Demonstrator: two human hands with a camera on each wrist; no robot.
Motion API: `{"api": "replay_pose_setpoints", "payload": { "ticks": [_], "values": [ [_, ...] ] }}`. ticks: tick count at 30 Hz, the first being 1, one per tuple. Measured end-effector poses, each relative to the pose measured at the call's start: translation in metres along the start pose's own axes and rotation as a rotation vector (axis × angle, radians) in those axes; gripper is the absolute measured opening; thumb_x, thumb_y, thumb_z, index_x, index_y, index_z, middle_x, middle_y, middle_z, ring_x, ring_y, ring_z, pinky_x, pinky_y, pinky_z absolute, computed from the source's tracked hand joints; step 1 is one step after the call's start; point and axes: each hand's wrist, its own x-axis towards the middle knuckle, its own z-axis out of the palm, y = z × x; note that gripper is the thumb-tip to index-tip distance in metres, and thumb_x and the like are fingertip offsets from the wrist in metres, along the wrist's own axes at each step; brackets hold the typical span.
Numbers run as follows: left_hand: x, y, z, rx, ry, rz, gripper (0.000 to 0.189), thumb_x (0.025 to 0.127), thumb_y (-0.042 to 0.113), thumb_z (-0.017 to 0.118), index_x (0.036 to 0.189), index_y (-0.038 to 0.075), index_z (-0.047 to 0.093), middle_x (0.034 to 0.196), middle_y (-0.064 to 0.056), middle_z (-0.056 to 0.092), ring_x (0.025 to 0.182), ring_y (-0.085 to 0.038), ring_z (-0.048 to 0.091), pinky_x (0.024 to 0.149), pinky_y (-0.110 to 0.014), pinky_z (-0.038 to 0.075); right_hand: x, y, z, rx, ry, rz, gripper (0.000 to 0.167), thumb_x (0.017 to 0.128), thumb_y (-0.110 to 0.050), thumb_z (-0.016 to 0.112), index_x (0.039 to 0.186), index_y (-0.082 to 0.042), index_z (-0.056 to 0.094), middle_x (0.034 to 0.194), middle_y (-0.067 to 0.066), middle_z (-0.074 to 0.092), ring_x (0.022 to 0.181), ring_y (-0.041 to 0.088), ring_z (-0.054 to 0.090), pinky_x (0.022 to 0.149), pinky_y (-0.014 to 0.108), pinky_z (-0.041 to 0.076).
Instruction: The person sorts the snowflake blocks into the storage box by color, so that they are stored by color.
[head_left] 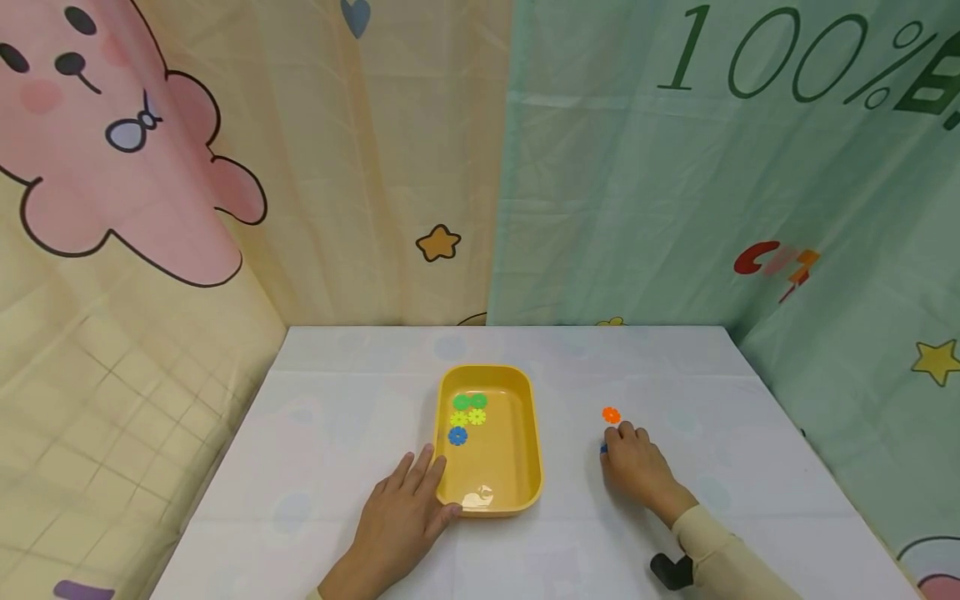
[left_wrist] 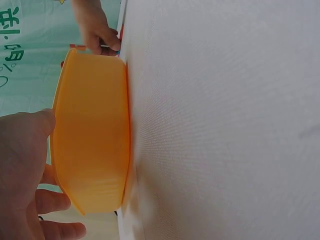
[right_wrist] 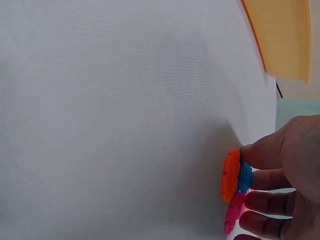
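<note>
My left hand rests at the near left corner of a yellow tray, fingers extended along its side and thumb at the near rim. Inside the tray lie flower-shaped plastic pieces: two green, two yellow and one blue. Right of the tray, my right hand pinches a blue flower-shaped piece low at the tabletop. Close by its fingers are an orange piece and a pink piece. An orange piece also shows just beyond the fingertips in the head view.
A white cloth with faint prints covers the table. Printed curtains hang behind it and along both sides. A black object shows beside the right sleeve.
</note>
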Motion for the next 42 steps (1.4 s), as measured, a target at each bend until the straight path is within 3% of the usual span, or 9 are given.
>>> {"api": "replay_pose_setpoints", "payload": {
  "ticks": [9, 18, 22, 25, 27, 31, 34, 38, 42],
  "values": [
    [0.0, 0.0, 0.0, -0.002, 0.013, 0.009, 0.072, 0.098, 0.064, 0.053, 0.146, 0.011, 0.056, 0.155, -0.013, 0.049, 0.138, -0.041, 0.05, 0.096, -0.055, 0.051, 0.0, -0.002, -0.003, 0.027, -0.01, -0.018, 0.017, 0.089, -0.01, 0.069, 0.089, -0.002, 0.054, 0.085, 0.01, 0.051, 0.073, 0.029, 0.048, 0.058, 0.04, 0.046],
    [0.0, 0.0, 0.0, -0.001, -0.011, 0.001, 0.072, 0.098, 0.064, 0.052, 0.148, 0.011, 0.054, 0.158, -0.012, 0.045, 0.139, -0.04, 0.048, 0.098, -0.055, 0.051, -0.001, -0.008, -0.001, 0.006, 0.157, -0.156, 0.023, 0.08, 0.0, 0.076, 0.079, -0.006, 0.054, 0.079, 0.009, 0.056, 0.075, 0.029, 0.057, 0.065, 0.042, 0.051],
    [0.0, 0.0, 0.0, -0.004, -0.011, -0.001, 0.072, 0.098, 0.064, 0.052, 0.148, 0.012, 0.055, 0.158, -0.012, 0.045, 0.14, -0.04, 0.048, 0.098, -0.055, 0.051, -0.001, -0.012, -0.004, 0.043, 0.078, -0.14, 0.02, 0.082, -0.001, 0.077, 0.08, -0.009, 0.059, 0.083, 0.006, 0.058, 0.078, 0.025, 0.056, 0.066, 0.039, 0.052],
    [0.0, 0.0, 0.0, -0.004, -0.011, -0.003, 0.072, 0.098, 0.064, 0.052, 0.148, 0.012, 0.055, 0.158, -0.012, 0.045, 0.14, -0.04, 0.048, 0.098, -0.055, 0.051, 0.001, -0.014, -0.009, 0.193, -0.025, -0.054, 0.017, 0.085, -0.003, 0.074, 0.079, -0.012, 0.061, 0.079, 0.002, 0.055, 0.074, 0.021, 0.053, 0.063, 0.035, 0.047],
    [0.0, 0.001, 0.0, -0.002, -0.01, -0.006, 0.072, 0.098, 0.064, 0.052, 0.148, 0.012, 0.055, 0.157, -0.012, 0.046, 0.14, -0.04, 0.048, 0.098, -0.055, 0.051, 0.004, -0.014, -0.013, 0.36, -0.081, 0.028, 0.014, 0.087, -0.005, 0.074, 0.079, -0.013, 0.064, 0.077, 0.0, 0.055, 0.071, 0.018, 0.051, 0.062, 0.033, 0.045],
    [0.0, 0.001, -0.001, 0.001, -0.006, -0.01, 0.071, 0.098, 0.063, 0.053, 0.148, 0.013, 0.055, 0.156, -0.011, 0.048, 0.14, -0.039, 0.048, 0.098, -0.054, 0.05, 0.009, -0.012, -0.02, 0.754, -0.17, 0.224, 0.006, 0.091, -0.009, 0.074, 0.086, -0.006, 0.072, 0.079, 0.002, 0.065, 0.071, 0.017, 0.059, 0.064, 0.03, 0.053],
    [0.0, 0.001, -0.001, -0.003, -0.01, -0.015, 0.07, 0.099, 0.064, 0.051, 0.147, 0.013, 0.055, 0.156, -0.01, 0.049, 0.14, -0.038, 0.048, 0.098, -0.054, 0.05, 0.01, -0.008, -0.022, 0.994, -0.228, 0.342, 0.012, 0.095, -0.008, 0.069, 0.097, 0.003, 0.074, 0.087, 0.007, 0.072, 0.074, 0.02, 0.067, 0.068, 0.033, 0.06],
    [0.001, 0.001, -0.002, -0.006, -0.017, -0.019, 0.07, 0.099, 0.064, 0.049, 0.147, 0.013, 0.055, 0.156, -0.01, 0.049, 0.14, -0.038, 0.047, 0.098, -0.054, 0.05, 0.01, -0.004, -0.022, 1.168, -0.279, 0.399, 0.022, 0.1, -0.006, 0.061, 0.11, 0.012, 0.069, 0.093, 0.017, 0.075, 0.075, 0.024, 0.073, 0.069, 0.036, 0.062],
    [0.001, 0.002, -0.001, 0.002, -0.004, -0.01, 0.071, 0.099, 0.064, 0.052, 0.147, 0.012, 0.055, 0.155, -0.011, 0.049, 0.139, -0.039, 0.048, 0.098, -0.054, 0.05, 0.012, -0.003, -0.022, 1.255, -0.297, 0.441, 0.026, 0.101, -0.008, 0.061, 0.116, 0.013, 0.067, 0.097, 0.019, 0.076, 0.078, 0.025, 0.076, 0.071, 0.036, 0.062]
  ]
}}
